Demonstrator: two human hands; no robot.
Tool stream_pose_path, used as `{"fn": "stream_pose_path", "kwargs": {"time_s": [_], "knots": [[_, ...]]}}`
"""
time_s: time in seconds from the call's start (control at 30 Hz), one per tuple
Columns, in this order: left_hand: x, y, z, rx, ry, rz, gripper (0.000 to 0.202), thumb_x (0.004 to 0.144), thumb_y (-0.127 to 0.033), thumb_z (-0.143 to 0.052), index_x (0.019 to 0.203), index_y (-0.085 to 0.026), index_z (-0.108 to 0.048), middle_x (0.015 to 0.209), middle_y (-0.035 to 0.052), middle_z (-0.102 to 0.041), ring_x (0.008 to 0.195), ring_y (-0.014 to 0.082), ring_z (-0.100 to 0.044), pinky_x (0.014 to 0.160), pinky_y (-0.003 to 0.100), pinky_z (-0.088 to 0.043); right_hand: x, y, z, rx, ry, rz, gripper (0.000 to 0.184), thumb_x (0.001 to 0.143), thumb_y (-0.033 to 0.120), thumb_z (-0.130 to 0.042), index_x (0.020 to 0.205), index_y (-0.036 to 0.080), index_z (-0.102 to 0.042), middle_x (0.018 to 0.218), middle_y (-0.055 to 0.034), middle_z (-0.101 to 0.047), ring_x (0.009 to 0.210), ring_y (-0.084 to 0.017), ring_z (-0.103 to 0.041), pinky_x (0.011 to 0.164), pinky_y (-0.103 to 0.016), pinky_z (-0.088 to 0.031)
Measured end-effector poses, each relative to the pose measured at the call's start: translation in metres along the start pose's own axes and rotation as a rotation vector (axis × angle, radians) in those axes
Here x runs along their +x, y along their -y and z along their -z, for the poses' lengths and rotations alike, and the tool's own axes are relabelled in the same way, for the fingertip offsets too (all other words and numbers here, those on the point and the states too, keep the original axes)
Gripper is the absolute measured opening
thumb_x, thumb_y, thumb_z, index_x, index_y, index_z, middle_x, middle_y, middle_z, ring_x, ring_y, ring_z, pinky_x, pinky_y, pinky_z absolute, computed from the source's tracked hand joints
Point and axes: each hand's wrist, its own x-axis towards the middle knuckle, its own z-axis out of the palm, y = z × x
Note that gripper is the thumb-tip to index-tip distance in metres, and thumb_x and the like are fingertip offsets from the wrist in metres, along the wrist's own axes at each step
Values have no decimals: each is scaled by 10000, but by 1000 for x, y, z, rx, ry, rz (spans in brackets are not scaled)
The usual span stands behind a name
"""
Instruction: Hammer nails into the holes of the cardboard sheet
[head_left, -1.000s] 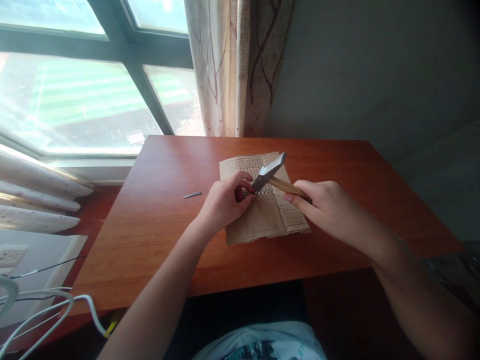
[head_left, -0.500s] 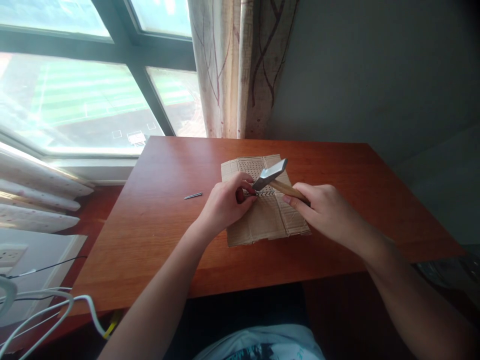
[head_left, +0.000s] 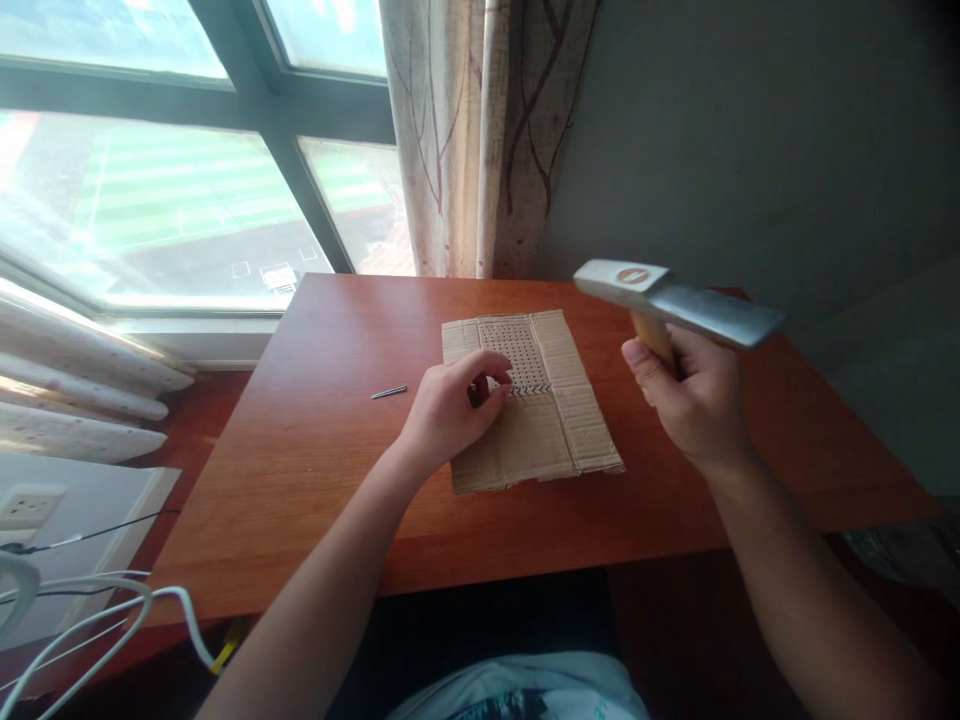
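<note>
My right hand [head_left: 694,395] is wrapped round the wooden handle of a hammer [head_left: 675,295], raised above the table to the right of the cardboard. The metal head shows a round orange mark. Over the cardboard sheet [head_left: 517,440], my left hand [head_left: 465,400] is closed in a pinch at the left end of a row of dark slanted marks. Whatever sits between its fingertips is too small to make out. Rows of small holes [head_left: 517,345] dot the upper middle of the cardboard. Left of my left hand lies a thin metal nail or pin [head_left: 389,392].
The brown wooden table [head_left: 300,480] carries the cardboard. White cables [head_left: 165,592] hang by its lower left edge. A window [head_left: 187,180], a patterned curtain [head_left: 450,140] and a grey wall [head_left: 735,140] stand behind it.
My right hand has swung the hammer up and to the right, away from the left fingertips. My left hand stays at nearly the same spot on the cardboard.
</note>
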Motion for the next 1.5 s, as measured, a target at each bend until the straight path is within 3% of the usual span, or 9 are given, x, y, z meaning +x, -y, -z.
{"fn": "stream_pose_path", "kwargs": {"time_s": [0.13,0.23,0.4,0.53,0.7,0.87,1.1,1.37,1.5], "knots": [[-1,-1,11,-14,-221,-32,108,858,-155,-582,904,-180,-676,800,9,-709,582,72,-530,587,207,-462,5,-18,-24,397,-334,-28,440,940,567,-471,664,245,-354,529,55,-348,441,-107,-345,445,-284,-302],[-1,9,29,79,-260,4,137,866,-173,-569,927,-181,-691,855,22,-722,593,76,-540,584,209,-463,8,-21,-34,627,-419,-4,422,942,506,-505,663,246,-327,512,75,-292,403,-89,-285,398,-262,-254],[-12,42,63,385,-150,117,144,862,-252,-591,934,-191,-700,813,19,-696,608,104,-591,597,227,-461,9,-25,-31,690,-410,-34,415,941,498,-512,670,244,-325,510,78,-286,392,-82,-288,384,-248,-259],[-28,59,80,715,40,190,198,885,-291,-533,899,-207,-712,911,41,-708,620,134,-615,578,261,-422,9,-32,-30,730,-363,-43,421,931,518,-528,677,243,-336,508,78,-319,388,-83,-323,375,-243,-281],[-39,60,77,1039,263,258,325,953,-328,-423,980,-218,-728,1016,79,-705,781,213,-661,567,285,-394,14,-37,-36,835,-374,-3,451,932,508,-551,645,232,-339,490,86,-292,367,-66,-277,346,-227,-203],[-39,60,71,1136,353,225,364,979,-295,-377,1050,-208,-724,1049,106,-697,935,267,-652,606,319,-416,14,-38,-39,882,-397,22,447,931,469,-577,628,226,-355,487,85,-305,364,-62,-284,345,-229,-199],[-38,64,71,1159,388,194,361,986,-282,-364,990,-193,-714,998,104,-692,918,280,-651,595,329,-388,12,-38,-41,846,-415,30,477,934,502,-558,606,229,-345,488,79,-292,365,-65,-276,346,-249,-194],[-38,59,72,1167,453,230,365,974,-285,-352,872,-173,-685,909,113,-682,777,258,-659,542,309,-316,12,-34,-40,827,-405,21,498,926,537,-551,598,231,-335,477,79,-289,370,-66,-275,349,-251,-199],[-37,45,72,1094,362,269,284,933,-317,-443,870,-223,-703,927,65,-709,699,217,-644,515,295,-275,12,-33,-40,820,-407,17,499,932,534,-541,594,227,-340,477,77,-292,376,-66,-280,354,-249,-206]]}}
